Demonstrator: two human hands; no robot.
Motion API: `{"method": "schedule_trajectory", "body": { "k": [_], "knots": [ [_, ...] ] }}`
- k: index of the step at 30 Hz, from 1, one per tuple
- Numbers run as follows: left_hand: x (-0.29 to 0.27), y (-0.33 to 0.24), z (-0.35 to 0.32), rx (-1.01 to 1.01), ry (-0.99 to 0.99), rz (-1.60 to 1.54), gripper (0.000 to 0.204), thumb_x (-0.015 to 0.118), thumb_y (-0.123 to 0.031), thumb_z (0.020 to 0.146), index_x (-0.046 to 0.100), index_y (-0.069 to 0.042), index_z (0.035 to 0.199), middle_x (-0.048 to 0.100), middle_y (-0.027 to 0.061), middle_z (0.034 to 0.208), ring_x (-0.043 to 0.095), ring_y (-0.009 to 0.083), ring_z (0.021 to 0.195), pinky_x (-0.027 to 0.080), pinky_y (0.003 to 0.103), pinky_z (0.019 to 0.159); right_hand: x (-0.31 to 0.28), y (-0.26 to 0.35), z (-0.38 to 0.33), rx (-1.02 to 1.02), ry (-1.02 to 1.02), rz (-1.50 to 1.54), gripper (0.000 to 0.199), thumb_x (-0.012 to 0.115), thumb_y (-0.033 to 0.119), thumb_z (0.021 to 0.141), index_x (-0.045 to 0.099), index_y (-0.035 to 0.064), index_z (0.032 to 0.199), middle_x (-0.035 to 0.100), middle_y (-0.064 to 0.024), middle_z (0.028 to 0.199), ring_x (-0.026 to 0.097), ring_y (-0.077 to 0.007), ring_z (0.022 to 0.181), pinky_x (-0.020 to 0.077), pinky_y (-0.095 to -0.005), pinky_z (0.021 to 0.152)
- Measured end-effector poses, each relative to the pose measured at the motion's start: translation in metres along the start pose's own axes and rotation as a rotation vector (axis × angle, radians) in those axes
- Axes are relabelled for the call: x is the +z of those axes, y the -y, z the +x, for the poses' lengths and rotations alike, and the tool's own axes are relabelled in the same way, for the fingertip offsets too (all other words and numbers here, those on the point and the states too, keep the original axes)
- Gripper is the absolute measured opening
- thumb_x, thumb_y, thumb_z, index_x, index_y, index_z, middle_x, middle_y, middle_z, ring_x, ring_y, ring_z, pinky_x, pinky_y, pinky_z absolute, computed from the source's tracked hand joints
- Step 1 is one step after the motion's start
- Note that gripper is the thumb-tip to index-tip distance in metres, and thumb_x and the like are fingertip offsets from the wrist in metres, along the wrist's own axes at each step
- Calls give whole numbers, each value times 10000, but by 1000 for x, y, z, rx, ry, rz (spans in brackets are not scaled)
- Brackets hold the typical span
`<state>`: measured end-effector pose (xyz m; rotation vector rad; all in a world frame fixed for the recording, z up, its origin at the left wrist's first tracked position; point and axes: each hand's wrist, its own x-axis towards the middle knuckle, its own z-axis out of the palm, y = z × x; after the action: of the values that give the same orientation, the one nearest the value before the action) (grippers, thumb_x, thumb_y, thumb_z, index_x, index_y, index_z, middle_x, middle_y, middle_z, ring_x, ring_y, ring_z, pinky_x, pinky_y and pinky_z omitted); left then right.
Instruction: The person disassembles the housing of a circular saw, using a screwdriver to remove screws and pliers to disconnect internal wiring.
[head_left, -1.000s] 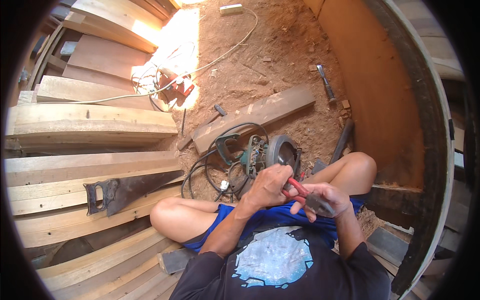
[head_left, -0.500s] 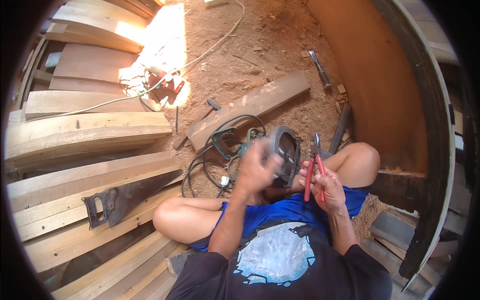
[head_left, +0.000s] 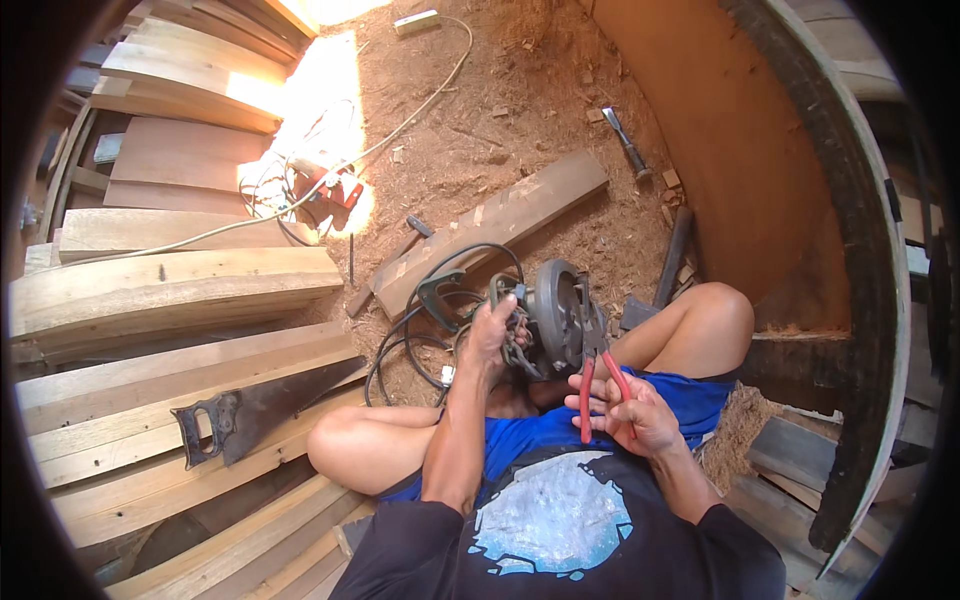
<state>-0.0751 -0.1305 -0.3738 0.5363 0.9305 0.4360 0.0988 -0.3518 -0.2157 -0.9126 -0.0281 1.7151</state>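
Note:
I sit on sawdust-covered ground with my knees spread. My left hand (head_left: 492, 335) grips a grey electric circular saw (head_left: 556, 312) by its body, lifted in front of me, its black cable (head_left: 400, 345) looping down to the ground. My right hand (head_left: 628, 412) holds red-handled pliers (head_left: 598, 370), whose jaws point up against the right side of the saw's round guard.
Stacked wooden planks (head_left: 170, 290) fill the left, with a handsaw (head_left: 255, 405) lying on them. A loose board (head_left: 490, 230) lies ahead on the sawdust. A hammer (head_left: 628, 145) rests near a curved wooden wall (head_left: 760, 180) at right. A red tool with tangled cords (head_left: 325, 190) sits in sunlight.
My left hand has lifted the saw off the ground towards me. My right hand has swung the pliers from lying across my lap to upright against the saw.

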Motion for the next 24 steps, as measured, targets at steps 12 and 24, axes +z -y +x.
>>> {"method": "schedule_trajectory", "body": {
  "k": [12,24],
  "knots": [
    [10,-19,-47,311,86,-287,163,644,-195,1064,682,-80,1174,714,16,808,666,100,590,557,260,522,11,-1,-18,20,67,43,846,495,-106,780,360,-15,1610,498,-271,1595,597,-408,1402,526,-546,1150],
    [-14,0,-9,360,157,-781,380,598,-412,1084,686,-51,1162,744,75,945,716,254,921,588,490,916,17,-20,2,185,323,372,243,686,4,968,650,44,1205,454,-259,1632,486,-467,1488,428,-655,1200]
  ]
}}
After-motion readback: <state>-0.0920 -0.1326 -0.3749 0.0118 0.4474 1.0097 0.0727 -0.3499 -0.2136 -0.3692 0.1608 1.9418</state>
